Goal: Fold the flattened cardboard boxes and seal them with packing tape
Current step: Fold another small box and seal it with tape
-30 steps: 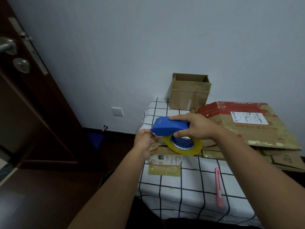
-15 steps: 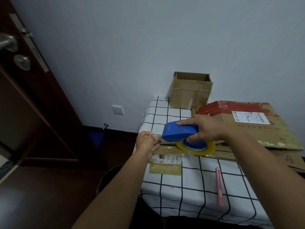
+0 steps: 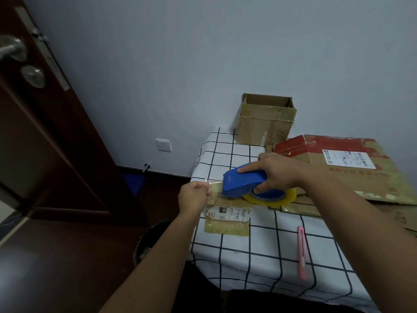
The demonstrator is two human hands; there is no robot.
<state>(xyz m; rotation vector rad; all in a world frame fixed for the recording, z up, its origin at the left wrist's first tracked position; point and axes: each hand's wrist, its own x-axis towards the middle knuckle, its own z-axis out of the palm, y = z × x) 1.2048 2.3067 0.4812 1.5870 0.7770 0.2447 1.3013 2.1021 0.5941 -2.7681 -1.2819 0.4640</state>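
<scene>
My right hand [image 3: 276, 173] grips a blue tape dispenser [image 3: 242, 180] with a yellowish tape roll [image 3: 274, 198], held low over a small flat cardboard box [image 3: 228, 219] with a white label at the table's left edge. My left hand [image 3: 194, 196] pinches the free end of clear tape [image 3: 214, 184] pulled out to the left of the dispenser. A large flattened box [image 3: 352, 168] with red print lies at the right. An open upright box [image 3: 266, 119] stands at the back by the wall.
The table has a white cloth with a black grid [image 3: 259, 249]. A pink utility knife [image 3: 301, 251] lies on it near the front. A dark bin [image 3: 150, 238] sits on the floor left of the table. A dark door [image 3: 40, 123] stands at the left.
The dispenser has moved down and right toward the small flat box. My left hand has drawn a strip of tape out to the left.
</scene>
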